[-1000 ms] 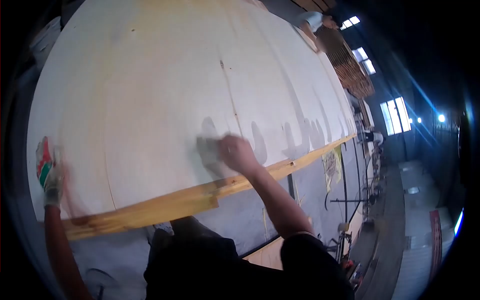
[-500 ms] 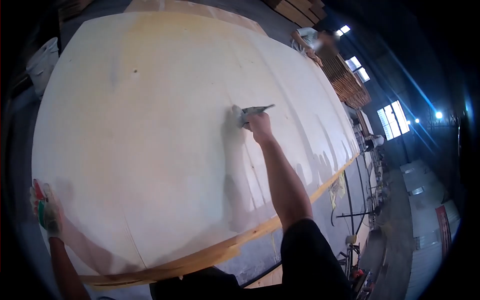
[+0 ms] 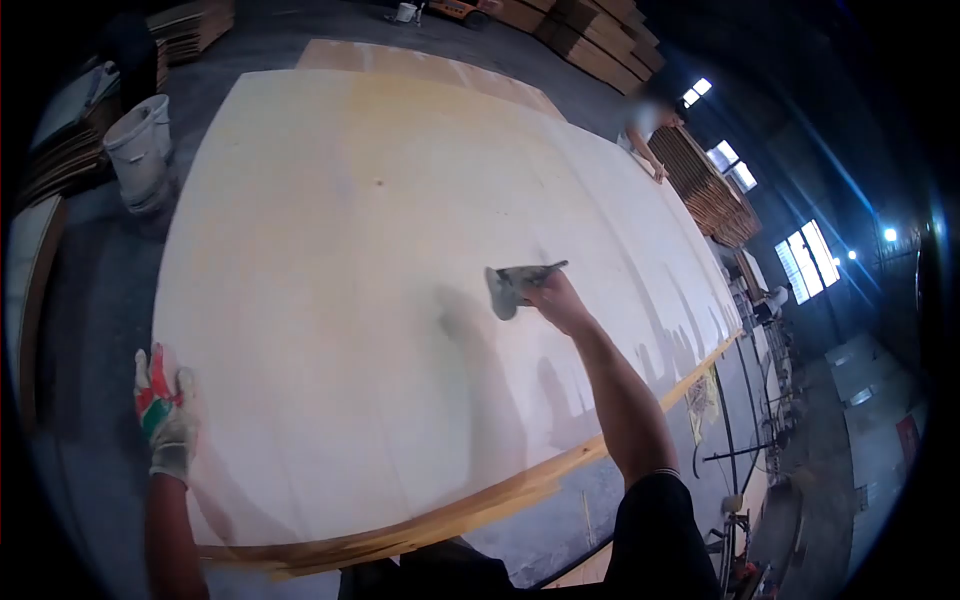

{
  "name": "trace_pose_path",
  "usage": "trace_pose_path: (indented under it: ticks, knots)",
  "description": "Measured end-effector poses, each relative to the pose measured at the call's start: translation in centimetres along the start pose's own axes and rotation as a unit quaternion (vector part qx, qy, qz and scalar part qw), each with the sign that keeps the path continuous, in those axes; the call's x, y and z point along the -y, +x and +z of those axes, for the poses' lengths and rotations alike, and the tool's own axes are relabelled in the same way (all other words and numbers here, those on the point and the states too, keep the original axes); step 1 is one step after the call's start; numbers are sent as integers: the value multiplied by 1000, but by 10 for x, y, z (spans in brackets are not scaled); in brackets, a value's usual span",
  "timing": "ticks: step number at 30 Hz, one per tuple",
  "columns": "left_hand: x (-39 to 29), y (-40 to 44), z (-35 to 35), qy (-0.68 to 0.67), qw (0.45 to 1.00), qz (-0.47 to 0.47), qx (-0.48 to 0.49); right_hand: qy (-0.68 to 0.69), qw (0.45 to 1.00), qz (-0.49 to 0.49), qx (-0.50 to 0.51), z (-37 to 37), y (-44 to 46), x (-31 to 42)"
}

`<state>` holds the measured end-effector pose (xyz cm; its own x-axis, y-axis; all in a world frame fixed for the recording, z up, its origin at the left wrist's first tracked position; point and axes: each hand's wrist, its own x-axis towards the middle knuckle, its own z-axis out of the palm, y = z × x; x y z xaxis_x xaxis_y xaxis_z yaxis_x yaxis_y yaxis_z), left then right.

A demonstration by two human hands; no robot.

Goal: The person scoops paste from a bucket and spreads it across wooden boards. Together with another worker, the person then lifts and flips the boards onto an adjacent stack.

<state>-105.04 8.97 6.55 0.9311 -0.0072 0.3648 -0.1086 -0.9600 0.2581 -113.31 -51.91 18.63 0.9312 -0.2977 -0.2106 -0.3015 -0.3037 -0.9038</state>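
A large pale sheet of plywood (image 3: 300, 300) on top of a stack fills the middle of the view. My right hand (image 3: 552, 300), bare, is closed round the handle of a putty knife (image 3: 512, 288) with a wide, grey-smeared blade. Its shadow falls to the left, apart from the blade, so the knife appears raised off the sheet. At the sheet's left edge is my left hand (image 3: 168, 410), in a white glove with red and green patches. Its fingers are spread and nothing is in them. A small dark knot (image 3: 379, 183) marks the wood.
White buckets (image 3: 137, 160) stand on the floor beyond the left edge. Another person (image 3: 645, 135) leans over the sheet's far right side, near stacked boards (image 3: 705, 185). A yellowish wooden edge (image 3: 480, 500) runs along the near side. More timber stacks (image 3: 590, 40) stand at the back.
My right hand has lifted the putty knife away from the sheet and turned its blade. My left hand's fingers show more spread. The camera view has shifted, bringing the buckets further in.
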Motion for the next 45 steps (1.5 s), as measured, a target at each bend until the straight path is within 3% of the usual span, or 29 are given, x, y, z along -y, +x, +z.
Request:
trace_pose_path:
  ticks: [2,6,7,8,10,11,12,13,16,19,22,25,26,29,31,32,34,36,38,39,42,43,44,45]
  knots:
    - [-4,6,3,-34,999,-27,19,63,993,-91,49,53,29,30]
    - [-9,7,4,-69,994,-69,43,223,970,-20,91,152,147,62]
    - [-6,5,5,-74,995,-56,41,50,998,3,22,173,193,43]
    - [-7,7,2,-58,996,-54,41,-125,991,18,-49,196,235,34]
    - [-12,11,-4,-53,996,-58,32,-396,903,-81,-149,238,253,73]
    - [-12,8,-5,-58,997,-45,30,-396,905,-74,-136,246,253,82]
    - [-11,7,-3,-49,998,-26,14,-399,910,-93,-56,244,249,88]
    - [-10,6,-2,-49,998,-26,26,-399,910,-111,16,235,241,88]
    - [-4,4,1,-63,998,-10,8,-351,920,-151,85,199,199,57]
    - [-2,1,2,-52,999,-14,-8,-316,926,-175,107,190,110,23]
    - [2,-1,16,-36,999,-29,-4,-362,891,-257,97,204,-17,11]
    - [14,-3,31,-42,999,12,-28,-365,879,-294,86,210,-141,-10]
    - [22,-2,34,-61,998,12,26,-356,892,-269,66,215,-183,-20]
    - [24,4,29,-123,990,44,52,-372,897,-229,-62,268,-261,-34]
    - [26,3,25,-116,990,56,50,-389,900,-183,-78,326,-275,-11]
    - [26,3,28,-103,992,57,53,-389,899,-182,-83,326,-268,-9]
    - [42,-13,40,-148,987,50,48,-397,910,-110,44,317,-245,-3]
    - [51,-24,39,-185,981,30,55,-220,964,-147,-7,284,-235,39]
    - [38,-23,6,-240,963,-11,126,-81,996,4,-26,258,-218,56]
    - [32,-22,-5,-255,955,-26,151,51,998,-5,36,252,-200,38]
    - [31,-24,-11,-278,947,-44,155,98,995,21,19,283,-164,-10]
    - [32,-25,-3,-286,949,-32,133,-147,981,-124,-28,296,-157,-8]
    - [34,-25,0,-288,949,-25,128,-380,886,-255,-75,304,-156,-6]
    - [35,-25,2,-291,949,-18,123,-378,889,-249,-72,300,-165,-1]
